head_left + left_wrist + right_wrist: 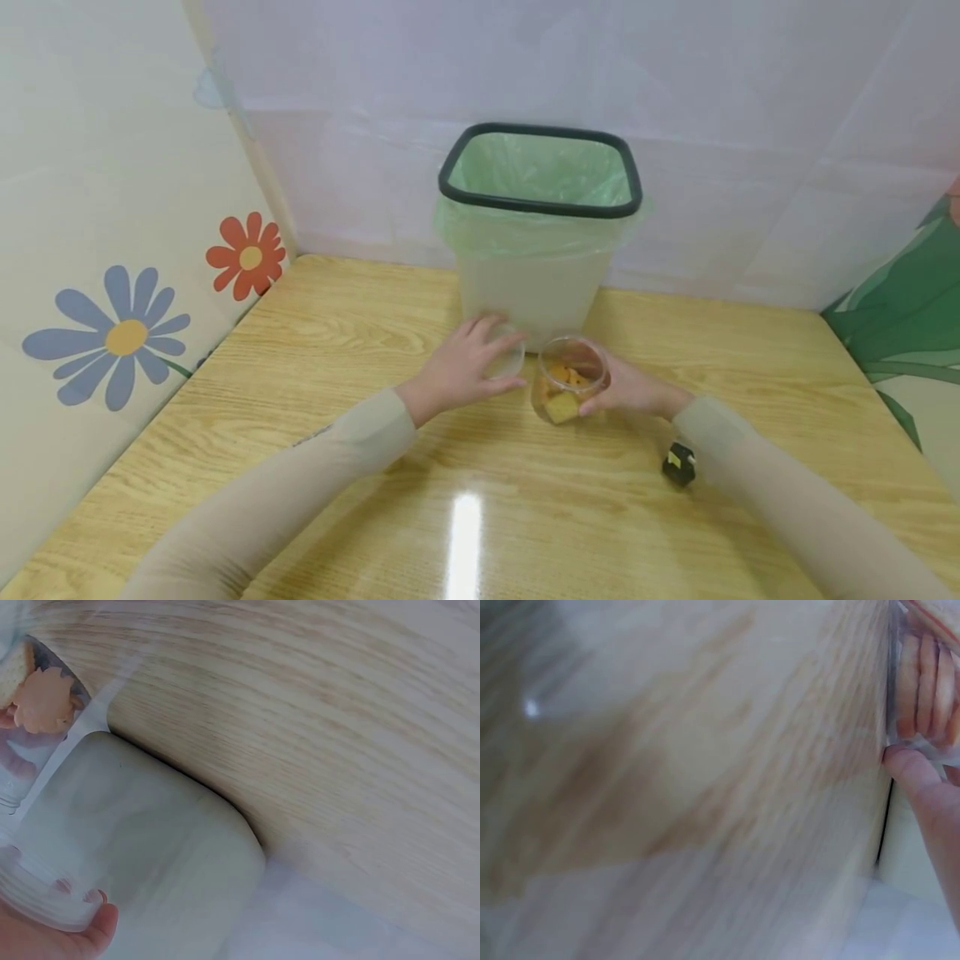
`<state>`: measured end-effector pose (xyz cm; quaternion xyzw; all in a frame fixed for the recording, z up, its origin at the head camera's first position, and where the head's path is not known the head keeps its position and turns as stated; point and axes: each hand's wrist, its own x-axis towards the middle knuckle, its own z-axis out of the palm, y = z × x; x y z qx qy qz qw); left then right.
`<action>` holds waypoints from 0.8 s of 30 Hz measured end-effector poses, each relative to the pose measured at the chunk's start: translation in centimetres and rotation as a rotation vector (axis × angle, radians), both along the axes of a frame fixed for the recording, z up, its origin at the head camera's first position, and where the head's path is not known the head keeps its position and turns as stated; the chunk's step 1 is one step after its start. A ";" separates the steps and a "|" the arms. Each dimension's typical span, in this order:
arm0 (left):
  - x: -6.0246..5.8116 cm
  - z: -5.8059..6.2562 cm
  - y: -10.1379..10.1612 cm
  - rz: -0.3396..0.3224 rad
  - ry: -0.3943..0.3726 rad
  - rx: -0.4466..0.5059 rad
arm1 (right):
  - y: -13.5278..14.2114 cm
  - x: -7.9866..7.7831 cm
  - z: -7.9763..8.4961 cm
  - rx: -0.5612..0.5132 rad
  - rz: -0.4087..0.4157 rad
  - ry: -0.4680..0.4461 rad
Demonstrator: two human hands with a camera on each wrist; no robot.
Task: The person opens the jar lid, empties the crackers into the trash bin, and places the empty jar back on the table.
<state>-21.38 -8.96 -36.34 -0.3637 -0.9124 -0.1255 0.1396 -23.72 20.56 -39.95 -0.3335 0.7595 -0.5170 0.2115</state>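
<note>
My left hand [468,364] grips a clear round lid [506,354], its fingers and thumb spread round the rim. In the left wrist view the lid [49,889] shows ridged sides against the fingers. To its right, my right hand [626,385] holds a clear plastic jar [542,400] by its right side. The jar's mouth is uncovered. Inside are orange-brown snack pieces [567,375] and a pale yellow square piece [562,407]. The right wrist view shows round biscuit-like pieces [928,686] stacked behind the jar wall, with the thumb below them.
Right behind both hands stands a pale trash bin [528,292] with a black rim and a green liner. A small black object with a yellow mark [678,463] is beside the right sleeve. The wooden table [360,308] meets flower-patterned and plain cloth walls.
</note>
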 end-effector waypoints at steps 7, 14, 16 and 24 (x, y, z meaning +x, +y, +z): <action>0.0 -0.3 -0.6 0.016 -0.016 -0.020 | 0.0 0.2 0.1 0.020 -0.014 0.008; 0.0 -0.7 -0.9 -0.002 0.016 -0.067 | 0.1 0.1 -0.1 0.013 -0.015 0.015; 0.0 -0.8 -1.0 -0.004 0.013 -0.085 | 0.0 0.0 -0.1 0.002 -0.009 0.014; 0.0 -1.1 -1.5 -0.009 -0.029 -0.140 | 0.1 -0.2 -0.3 0.012 -0.014 0.020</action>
